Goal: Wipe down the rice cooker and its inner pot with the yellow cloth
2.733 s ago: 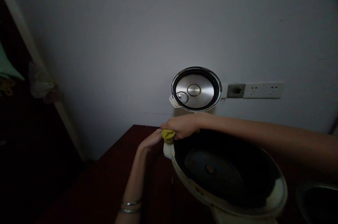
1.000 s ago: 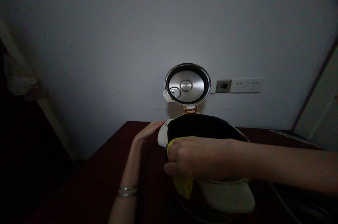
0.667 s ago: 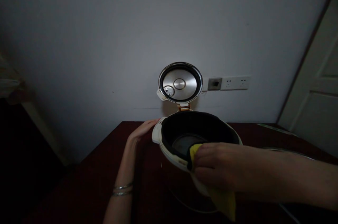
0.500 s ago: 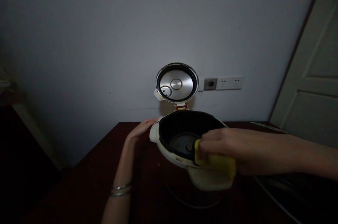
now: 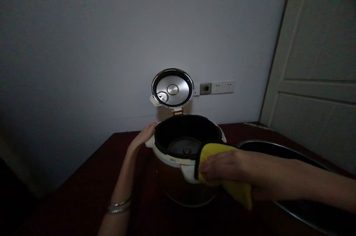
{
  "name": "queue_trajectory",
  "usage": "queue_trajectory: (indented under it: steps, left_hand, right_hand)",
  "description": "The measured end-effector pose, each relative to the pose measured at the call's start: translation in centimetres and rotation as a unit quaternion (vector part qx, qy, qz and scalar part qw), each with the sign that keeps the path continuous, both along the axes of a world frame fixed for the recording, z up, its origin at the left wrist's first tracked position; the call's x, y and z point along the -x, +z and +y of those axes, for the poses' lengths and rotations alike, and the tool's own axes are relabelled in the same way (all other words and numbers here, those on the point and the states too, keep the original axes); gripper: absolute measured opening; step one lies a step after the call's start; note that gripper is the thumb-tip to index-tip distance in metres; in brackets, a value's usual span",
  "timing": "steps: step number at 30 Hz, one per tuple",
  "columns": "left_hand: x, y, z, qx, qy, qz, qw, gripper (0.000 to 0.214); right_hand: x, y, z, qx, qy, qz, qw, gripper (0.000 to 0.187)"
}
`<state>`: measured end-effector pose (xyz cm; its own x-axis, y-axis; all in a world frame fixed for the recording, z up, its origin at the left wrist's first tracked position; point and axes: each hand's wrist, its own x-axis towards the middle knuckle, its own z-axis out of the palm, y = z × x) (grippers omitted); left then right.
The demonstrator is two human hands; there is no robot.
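Note:
A white-and-brown electric pressure cooker [image 5: 191,188] stands on the table with its round metal-lined lid [image 5: 182,91] tipped up behind it. Inside, the dark well shows a small round knob on its bottom plate. My left hand [image 5: 143,136] lies along the cooker's left side by the handle, fingers stretched out and touching the rim; its thumb is hidden. My right hand [image 5: 222,165] is closed on a yellow cloth [image 5: 217,149] with a dark edge, pressing it over the front-right rim and front handle. One end of the cloth hangs down below the hand.
A large round basin with a metal rim [image 5: 300,215] sits at the right, partly behind my right forearm. The dark red table [image 5: 105,165] meets a pale wall with sockets [image 5: 222,87]. A white panelled door [image 5: 314,69] is at the right.
My right hand has come from the inner rim onto the outside of the front-right rim, spreading the cloth there. My left hand stays at the cooker's side. The view has shifted to the right.

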<state>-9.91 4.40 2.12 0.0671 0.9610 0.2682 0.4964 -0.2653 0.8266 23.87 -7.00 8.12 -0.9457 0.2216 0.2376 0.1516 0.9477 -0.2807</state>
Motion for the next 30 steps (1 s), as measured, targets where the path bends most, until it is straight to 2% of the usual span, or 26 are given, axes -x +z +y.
queue_trajectory:
  steps: [3, 5, 7, 9, 12, 15, 18, 25, 28, 30]
  left_hand:
    - [0.2, -0.1, 0.1, 0.000, -0.010, 0.010, 1.000, 0.055]
    - [0.1, -0.1, 0.0, 0.001, -0.018, 0.013, 1.000, 0.056]
    - [0.0, 0.1, -0.1, 0.000, -0.010, 0.012, 1.000, 0.055]
    - [-0.2, 0.2, -0.2, -0.006, 0.001, 0.010, 1.000, 0.053]
    - [-0.3, 0.3, -0.3, -0.009, 0.000, 0.004, 1.000, 0.051]
    - [-0.4, 0.5, -0.4, 0.003, -0.012, 0.004, 1.000, 0.052]
    - [-0.4, 0.6, -0.4, 0.017, -0.011, 0.010, 1.000, 0.054]
    - [-0.7, 0.7, -0.5, 0.002, 0.000, 0.009, 1.000, 0.052]
    - [-0.7, 0.8, -0.6, 0.010, 0.005, 0.001, 1.000, 0.052]
    - [-0.6, 0.8, -0.5, 0.013, 0.002, -0.001, 1.000, 0.052]
  right_hand:
    - [-2.8, 0.5, 0.1, 0.017, -0.038, -0.016, 0.999, 0.041]
    - [-3.2, 0.8, 0.3, -0.002, -0.068, 0.016, 0.998, 0.043]
    - [-1.9, 1.1, 0.3, -0.039, -0.064, 0.056, 0.996, 0.046]
    - [0.5, 1.0, 0.2, -0.089, -0.021, 0.066, 0.994, 0.047]
    - [4.2, -0.1, -0.2, -0.159, 0.077, -0.001, 0.984, 0.040]
    - [5.4, -1.9, -0.5, -0.218, 0.106, -0.042, 0.969, 0.028]
    - [3.9, -3.1, -0.7, -0.217, 0.078, -0.027, 0.973, 0.026]
    - [-2.1, -3.7, -1.6, -0.087, 0.006, 0.004, 0.996, 0.039]
    - [-5.0, -4.3, -1.5, -0.037, -0.077, 0.068, 0.994, 0.038]
    - [-6.6, -4.5, -0.5, -0.026, -0.149, 0.140, 0.979, 0.039]
